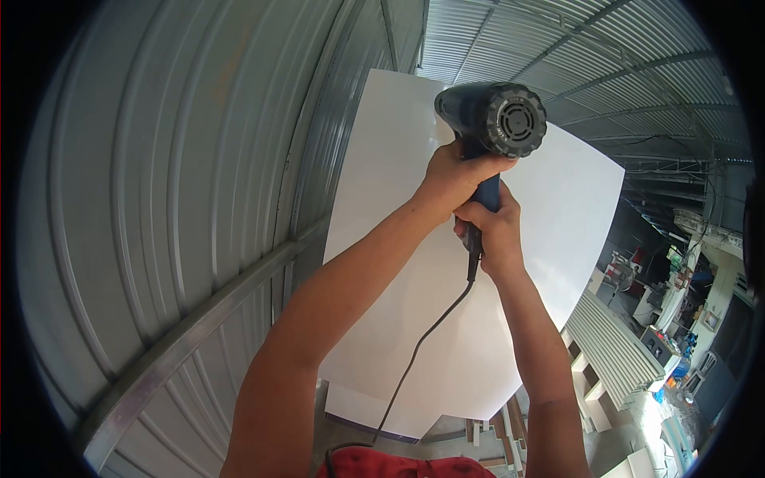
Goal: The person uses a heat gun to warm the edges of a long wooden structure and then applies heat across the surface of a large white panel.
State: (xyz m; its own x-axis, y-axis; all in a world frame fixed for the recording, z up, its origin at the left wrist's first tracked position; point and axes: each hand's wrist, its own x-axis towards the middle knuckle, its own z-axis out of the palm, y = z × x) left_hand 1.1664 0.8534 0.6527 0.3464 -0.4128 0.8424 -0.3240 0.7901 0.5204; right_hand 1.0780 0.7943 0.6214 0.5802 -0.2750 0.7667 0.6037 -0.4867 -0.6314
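Note:
A dark heat gun (470, 107) is held up in front of me, its round vented back end turned towards me and its body pointing away to the left. My left hand (456, 177) is closed around the upper part of its handle, just under the body. Lower on the same handle, my right hand (496, 229) is closed near the cord end. A black cord (425, 336) hangs from the handle down to my red clothing. Behind the tool stands a large white panel (390, 271), glossy in places; the gun's nozzle is mostly hidden.
A corrugated metal wall (167, 175) with a horizontal metal rail (199, 331) runs along my left. To the right lies a stack of ribbed panels (617, 350). Wooden strips (502, 438) are below the white panel, and assorted items stand along the far right.

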